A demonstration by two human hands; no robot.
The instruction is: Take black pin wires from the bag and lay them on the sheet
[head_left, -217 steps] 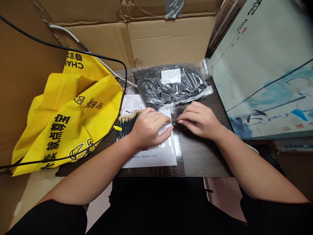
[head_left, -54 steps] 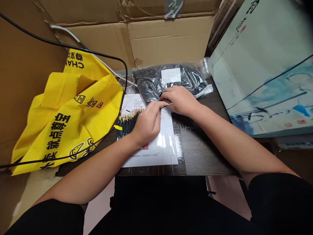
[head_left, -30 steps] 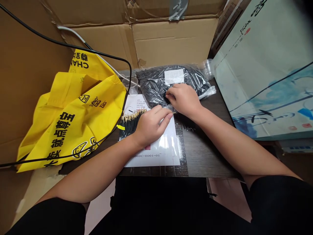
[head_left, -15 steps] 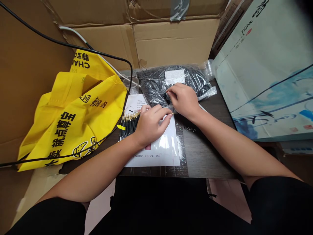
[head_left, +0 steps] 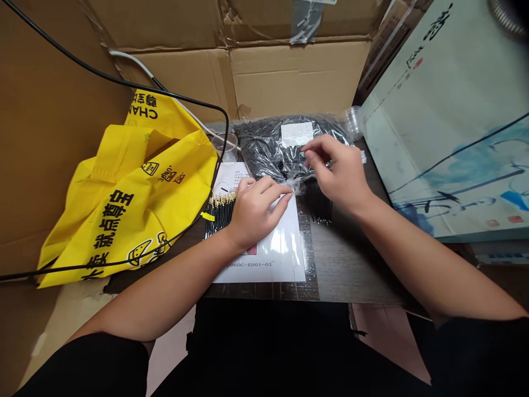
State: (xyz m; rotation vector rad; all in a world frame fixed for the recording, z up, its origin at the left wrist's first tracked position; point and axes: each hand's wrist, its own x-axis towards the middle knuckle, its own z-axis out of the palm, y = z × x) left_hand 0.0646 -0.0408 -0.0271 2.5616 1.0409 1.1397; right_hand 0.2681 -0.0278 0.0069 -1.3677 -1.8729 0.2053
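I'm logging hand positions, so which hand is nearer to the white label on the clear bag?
Right. The right hand has its fingertips just below the white label in the picture; the left hand is farther off, over the printed sheet.

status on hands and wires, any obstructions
Left hand pinching thin piece; right hand near clear bag, grip unclear. Gold-tipped wires on printed sheet. Black cable across yellow bag, left.

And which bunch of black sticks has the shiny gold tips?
The left bunch, mostly on the white sheet beside the left hand: gold tips line its far end. The other bunch, near the right hand, shows only pale tips.
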